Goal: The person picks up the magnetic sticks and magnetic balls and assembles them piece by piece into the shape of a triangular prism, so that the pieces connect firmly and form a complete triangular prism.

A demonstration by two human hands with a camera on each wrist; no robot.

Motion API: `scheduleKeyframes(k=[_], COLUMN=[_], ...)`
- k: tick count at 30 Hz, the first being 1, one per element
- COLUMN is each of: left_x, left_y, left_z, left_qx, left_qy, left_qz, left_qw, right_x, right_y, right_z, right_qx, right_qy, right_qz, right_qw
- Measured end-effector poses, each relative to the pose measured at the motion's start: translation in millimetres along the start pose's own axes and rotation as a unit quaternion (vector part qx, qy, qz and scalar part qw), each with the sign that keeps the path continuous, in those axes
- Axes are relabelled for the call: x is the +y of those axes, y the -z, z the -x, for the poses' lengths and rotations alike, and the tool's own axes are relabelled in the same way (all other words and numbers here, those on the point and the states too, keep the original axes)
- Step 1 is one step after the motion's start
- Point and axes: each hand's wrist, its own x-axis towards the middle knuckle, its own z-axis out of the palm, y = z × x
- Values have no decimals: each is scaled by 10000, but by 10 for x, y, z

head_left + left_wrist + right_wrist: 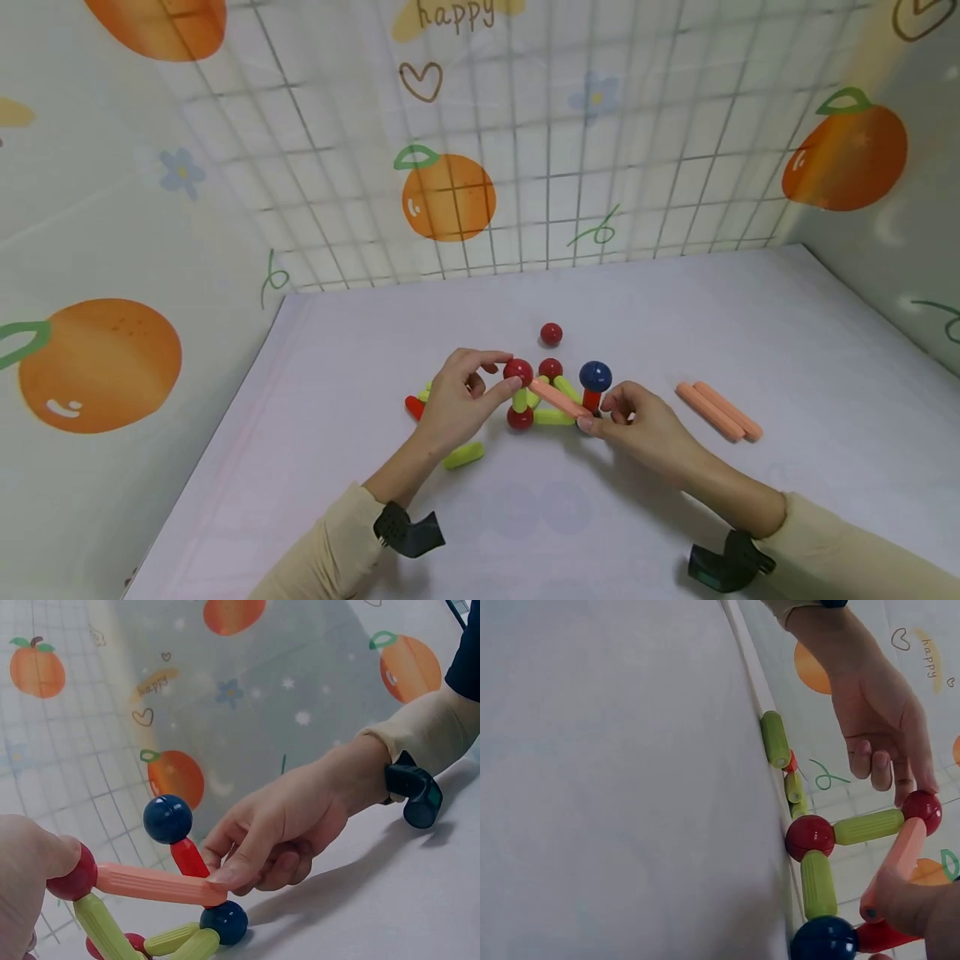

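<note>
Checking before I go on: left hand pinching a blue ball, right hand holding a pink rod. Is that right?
Not quite: the left hand pinches a red ball, as the head view shows. The rest is right: the right hand holds a pink rod.

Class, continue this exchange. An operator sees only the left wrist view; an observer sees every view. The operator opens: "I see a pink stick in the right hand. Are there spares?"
Observer: Yes, the head view shows two more pink sticks, side by side to the right of the right hand.

Operator: The left hand holds a red ball. Is another lying loose?

Observer: Yes, one loose ball, also red, sits by itself on the table.

Operator: Anything beside the left wrist?

Observer: A loose green stick.
</note>
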Motion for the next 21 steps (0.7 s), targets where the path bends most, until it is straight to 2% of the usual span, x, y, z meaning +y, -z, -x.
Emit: scheduleKeyframes(k=[6,15,21], left_x=[-22,-19,-20], left_y=[8,6,5], left_z=[12,12,12], left_qx=[5,-14,7], left_qy=[-16,3,33], left_qz=[15,39,-36], left_qw=[10000,10000,10000], right_x=[1,-40,-28], right_y=[-41,-53,-61], right_z=[-52,-98,-134], right_qx=[-63,-85,-77], right_qy=[-114,245,237], right_qz=[69,206,230], right_qw=[9999,9995,9994])
